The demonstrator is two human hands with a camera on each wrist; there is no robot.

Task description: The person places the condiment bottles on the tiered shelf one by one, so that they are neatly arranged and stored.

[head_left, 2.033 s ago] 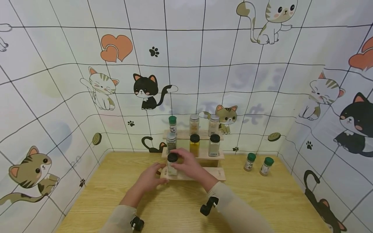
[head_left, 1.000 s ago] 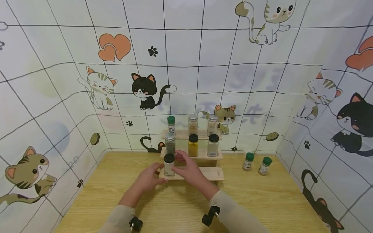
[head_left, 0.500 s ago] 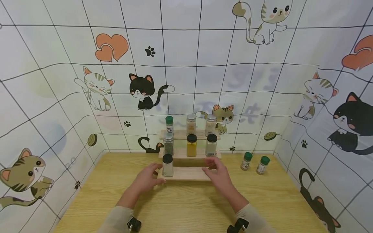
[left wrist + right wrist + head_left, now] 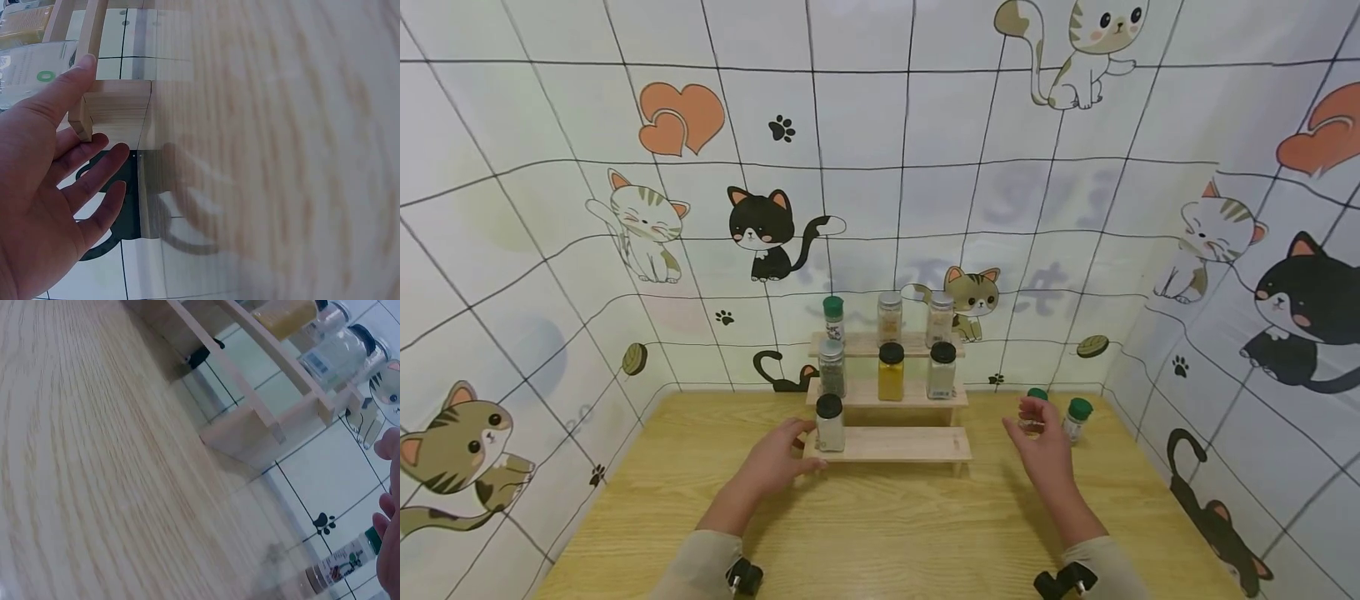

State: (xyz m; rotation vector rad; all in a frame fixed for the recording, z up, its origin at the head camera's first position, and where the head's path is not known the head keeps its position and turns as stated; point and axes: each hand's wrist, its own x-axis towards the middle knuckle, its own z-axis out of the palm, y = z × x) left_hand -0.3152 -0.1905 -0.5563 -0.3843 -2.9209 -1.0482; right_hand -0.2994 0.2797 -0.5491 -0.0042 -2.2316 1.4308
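Note:
A three-step wooden spice rack point(image 4: 898, 446) stands at the back of the table. My left hand point(image 4: 775, 460) holds the left end of its bottom step; in the left wrist view the thumb lies on the step's edge and the fingers curve around the end. Beside it, a black-lidded spice jar point(image 4: 830, 429) stands upright on that step. My right hand point(image 4: 1043, 442), fingers loosely bent and apart, is at the nearer-left of two green-lidded spice jars point(image 4: 1037, 393), partly hiding it. In the right wrist view one green-lidded jar point(image 4: 344, 561) stands beside the fingers; contact cannot be told.
On the middle step are a grey-lidded jar point(image 4: 832, 367), a yellow-filled jar point(image 4: 891, 372) and a black-lidded jar point(image 4: 942, 372). The top step bears three more, one green-lidded point(image 4: 833, 319). Another green-lidded jar point(image 4: 1077, 419) stands on the table at right. Cat-printed sheeting surrounds the table.
My right hand has let go of the black-lidded jar on the bottom step, after shifting it slightly left, and has moved right to the green-lidded jars. My left hand stays at the rack's end.

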